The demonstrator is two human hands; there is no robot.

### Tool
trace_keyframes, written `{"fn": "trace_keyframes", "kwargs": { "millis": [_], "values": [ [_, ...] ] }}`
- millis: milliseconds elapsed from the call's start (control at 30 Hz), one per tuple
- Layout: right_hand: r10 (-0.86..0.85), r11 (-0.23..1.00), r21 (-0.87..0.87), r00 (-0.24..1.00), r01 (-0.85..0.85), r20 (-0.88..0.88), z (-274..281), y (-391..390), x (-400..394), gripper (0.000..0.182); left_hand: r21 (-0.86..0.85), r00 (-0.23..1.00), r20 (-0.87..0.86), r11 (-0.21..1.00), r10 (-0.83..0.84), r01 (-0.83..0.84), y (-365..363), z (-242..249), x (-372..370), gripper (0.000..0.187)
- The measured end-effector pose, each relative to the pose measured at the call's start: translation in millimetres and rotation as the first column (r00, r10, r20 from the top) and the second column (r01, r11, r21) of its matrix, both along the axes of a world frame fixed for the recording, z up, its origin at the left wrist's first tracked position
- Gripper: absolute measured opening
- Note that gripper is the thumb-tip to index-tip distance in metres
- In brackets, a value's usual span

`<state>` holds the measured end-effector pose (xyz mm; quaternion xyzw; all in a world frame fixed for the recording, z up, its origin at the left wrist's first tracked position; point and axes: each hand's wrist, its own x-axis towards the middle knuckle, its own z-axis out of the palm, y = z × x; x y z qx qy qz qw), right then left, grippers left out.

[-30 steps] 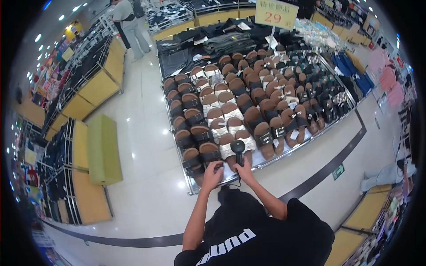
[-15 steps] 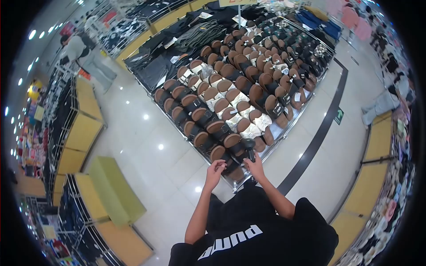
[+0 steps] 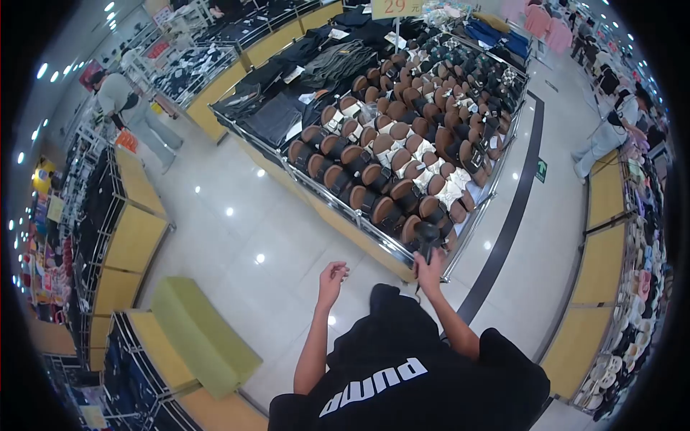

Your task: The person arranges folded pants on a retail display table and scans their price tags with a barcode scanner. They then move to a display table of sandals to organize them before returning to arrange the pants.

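My right hand is closed around the handle of a black handheld scanner, a device with a wide rounded head. A thin dark cord seems to hang below that hand. The scanner is in front of the near corner of a display stand, over the closest sandals. My left hand is over the floor, left of the stand's corner and apart from it. Its fingers are loosely bent and somewhat apart, with nothing visible in them. Rows of sandals with brown insoles and black or white straps fill the near part of the stand.
Dark folded clothes lie at the stand's far left, behind a metal rail. A price sign rises at the back. A green bench stands left. People are at shelves on both sides. A dark stripe crosses the floor.
My left hand has drawn back from the sandals and is now over the floor. The scanner stays in my right hand. The view has shifted, with the stand now farther right.
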<state>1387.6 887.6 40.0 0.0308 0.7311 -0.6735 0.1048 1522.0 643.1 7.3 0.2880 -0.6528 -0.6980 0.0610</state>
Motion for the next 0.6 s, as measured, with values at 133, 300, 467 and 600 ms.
{"fn": "trace_keyframes", "kwargs": {
  "millis": [133, 300, 467, 600],
  "values": [
    [0.054, 0.997, 0.052, 0.999, -0.054, 0.002, -1, -55, 16, 0.043, -0.08, 0.986, -0.127, 0.992, -0.111, 0.102, -22, 8, -52, 0.025],
    [0.108, 0.994, 0.0, 0.992, -0.108, 0.066, -11, -159, 4, 0.049, -0.402, 0.961, -0.085, 0.892, -0.262, 0.207, -97, 40, -90, 0.03],
    [0.142, 0.986, -0.099, 0.987, -0.135, 0.077, -29, -286, -45, 0.051, -0.663, 0.935, -0.048, 0.711, -0.351, 0.233, -251, 48, -138, 0.035],
    [0.15, 0.987, -0.06, 0.988, -0.147, 0.042, -26, -405, -89, 0.059, -0.705, 0.949, -0.043, 0.682, -0.313, 0.193, -365, 49, -148, 0.039]
  ]
}}
